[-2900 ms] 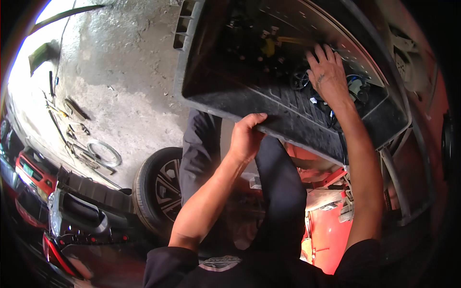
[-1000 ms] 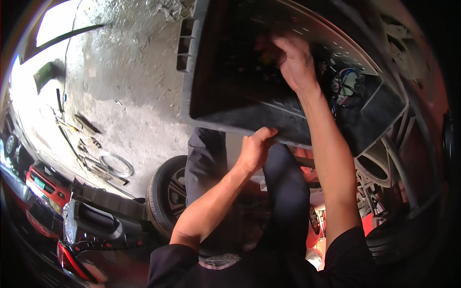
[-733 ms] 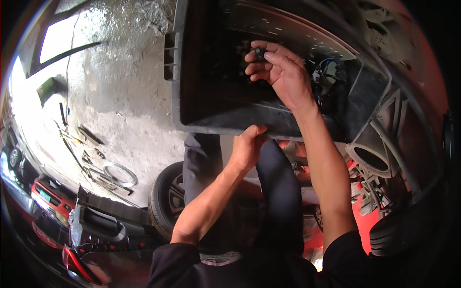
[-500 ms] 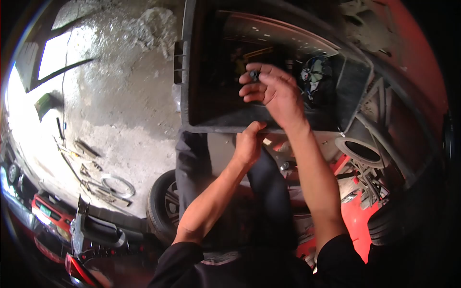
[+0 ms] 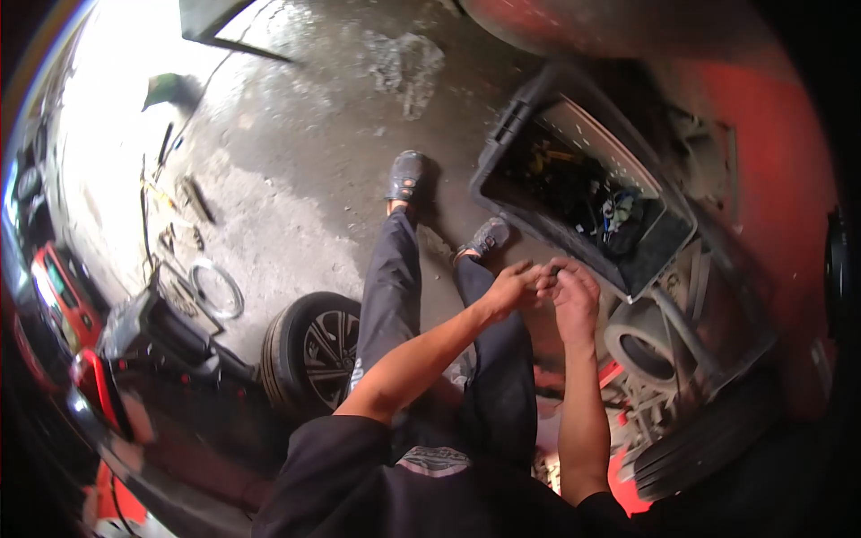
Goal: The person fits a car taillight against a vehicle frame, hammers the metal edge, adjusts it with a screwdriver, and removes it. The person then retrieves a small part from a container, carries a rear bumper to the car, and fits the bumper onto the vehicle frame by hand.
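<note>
My right hand (image 5: 575, 296) is curled, with a small dark round part (image 5: 557, 270) between its fingers; its exact kind is too small to tell. My left hand (image 5: 513, 290) meets it, fingers closed together at the right hand's fingertips. Whatever the left fingers may pinch is hidden. Both hands are in front of my right leg, near the close edge of a black plastic bin (image 5: 554, 240). Inside the bin lie dark, tangled items and a pale greenish-white piece (image 5: 619, 211).
A wheel with a tire (image 5: 325, 351) is by my left leg. Loose tires (image 5: 641, 345) and metal parts crowd the right side. A pale ring (image 5: 215, 289) and scattered parts lie on the concrete floor (image 5: 296, 193) at left. A red panel (image 5: 762, 152) borders the far right.
My left hand has let go of the bin's rim and joined my right hand. The right hand has come out from over the bin with the small part. The view has swung away from the bin.
</note>
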### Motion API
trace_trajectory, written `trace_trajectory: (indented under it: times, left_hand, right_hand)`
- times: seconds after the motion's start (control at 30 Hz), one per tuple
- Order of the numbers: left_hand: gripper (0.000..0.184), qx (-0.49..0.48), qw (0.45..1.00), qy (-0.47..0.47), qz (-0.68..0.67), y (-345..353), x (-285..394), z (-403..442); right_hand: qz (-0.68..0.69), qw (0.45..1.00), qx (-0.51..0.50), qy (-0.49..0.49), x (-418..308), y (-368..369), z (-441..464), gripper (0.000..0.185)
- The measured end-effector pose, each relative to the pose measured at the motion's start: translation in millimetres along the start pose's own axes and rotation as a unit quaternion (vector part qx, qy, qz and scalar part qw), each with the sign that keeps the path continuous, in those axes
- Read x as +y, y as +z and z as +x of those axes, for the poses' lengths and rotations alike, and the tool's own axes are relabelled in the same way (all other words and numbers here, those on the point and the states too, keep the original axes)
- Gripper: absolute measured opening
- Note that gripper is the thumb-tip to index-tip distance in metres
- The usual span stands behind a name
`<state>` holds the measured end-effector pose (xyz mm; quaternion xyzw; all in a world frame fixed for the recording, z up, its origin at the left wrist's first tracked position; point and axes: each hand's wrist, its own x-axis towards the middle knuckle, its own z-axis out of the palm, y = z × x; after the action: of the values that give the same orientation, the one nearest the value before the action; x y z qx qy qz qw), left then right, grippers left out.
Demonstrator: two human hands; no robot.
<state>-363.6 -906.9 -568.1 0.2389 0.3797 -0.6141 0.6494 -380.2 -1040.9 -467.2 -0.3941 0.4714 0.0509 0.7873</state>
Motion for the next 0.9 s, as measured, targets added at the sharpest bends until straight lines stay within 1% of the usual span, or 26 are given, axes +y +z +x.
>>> trace_trajectory:
  times: [0.03,0.1,0.13,0.17,0.2,0.23,0.27,0.3,0.33,0.37,0.4,0.47,0.53,0.63,0.7,0.73,0.8,0.83,0.87,0.9]
  left_hand:
    - [0.04,-0.021,0.999,0.004,-0.044,-3.7,-4.3,-21.8]
    - [0.039,-0.068,0.99,0.016,-0.125,-12.5,-4.8,-64.1]
    - [0.037,-0.045,0.991,0.04,-0.121,-3.2,5.7,-94.5]
    - [0.036,-0.022,0.99,0.063,-0.121,9.2,13.1,-124.7]
    - [0.036,0.001,0.989,0.087,-0.123,19.2,18.9,-150.1]
    - [0.041,-0.042,0.985,0.116,-0.118,17.4,19.3,-162.4]
    - [0.041,-0.028,0.983,0.131,-0.127,18.2,18.6,-173.6]
    - [0.041,-0.014,0.98,0.147,-0.136,19.8,19.3,-184.7]
    - [0.041,0.003,0.976,0.164,-0.145,21.6,21.6,-197.2]
    - [0.04,0.05,0.966,0.183,-0.175,26.8,25.3,-205.5]
    - [0.038,0.057,0.959,0.201,-0.192,20.7,25.7,-206.2]
    - [0.036,0.011,0.954,0.204,-0.218,14.5,37.1,-221.2]
    - [0.034,0.007,0.948,0.205,-0.243,6.9,50.3,-238.9]
    - [0.033,-0.028,0.943,0.225,-0.244,-18.2,64.9,-260.1]
    - [0.032,-0.039,0.945,0.238,-0.222,-31.4,76.7,-283.6]
    - [0.032,-0.036,0.941,0.244,-0.23,-27.1,98.1,-314.4]
    - [0.032,-0.028,0.936,0.25,-0.247,-17.0,127.0,-371.2]
    - [0.036,-0.121,0.93,0.273,-0.215,-31.8,143.4,-387.6]
    - [0.037,-0.044,0.93,0.274,-0.24,-27.4,152.0,-397.6]
    - [0.037,-0.04,0.928,0.283,-0.241,-27.5,165.3,-417.4]
  right_hand:
    - [-0.096,0.995,-0.005,0.004,-1.0,9.1,-10.3,0.026]
    - [-0.282,0.959,-0.017,-0.002,0.8,35.4,-29.7,0.024]
    - [-0.333,0.943,-0.017,0.015,2.8,55.6,-43.7,0.019]
    - [-0.459,0.879,-0.071,-0.11,4.8,70.1,-52.6,0.018]
    - [-0.565,0.781,-0.122,-0.236,7.3,82.5,-60.1,0.018]
    - [-0.582,0.753,-0.138,-0.274,10.7,96.2,-69.1,0.02]
    - [-0.597,0.723,-0.15,-0.312,12.5,110.1,-78.7,0.022]
    - [-0.633,0.682,-0.16,-0.331,8.1,126.2,-88.6,0.023]
    - [-0.655,0.659,-0.17,-0.328,5.4,137.9,-96.0,0.024]
    - [-0.676,0.637,-0.178,-0.327,5.0,149.6,-101.7,0.025]
    - [-0.696,0.614,-0.182,-0.324,4.6,162.3,-106.0,0.026]
    - [-0.705,0.583,-0.21,-0.345,-1.2,189.3,-113.5,0.026]
    - [-0.705,0.549,-0.244,-0.377,-2.2,208.6,-118.2,0.027]
    - [-0.726,0.503,-0.297,-0.364,-10.1,252.0,-128.1,0.021]
    - [-0.733,0.478,-0.325,-0.36,-14.8,287.6,-134.0,0.023]
    - [-0.735,0.466,-0.337,-0.358,-17.1,308.7,-136.3,0.024]
    - [-0.688,0.537,-0.344,-0.345,-25.3,356.9,-146.8,0.022]
    - [-0.662,0.572,-0.346,-0.338,-27.8,381.0,-149.2,0.021]
    - [-0.645,0.596,-0.342,-0.334,-28.8,397.8,-146.5,0.017]
    - [-0.636,0.617,-0.341,-0.313,-30.1,415.6,-147.4,0.016]
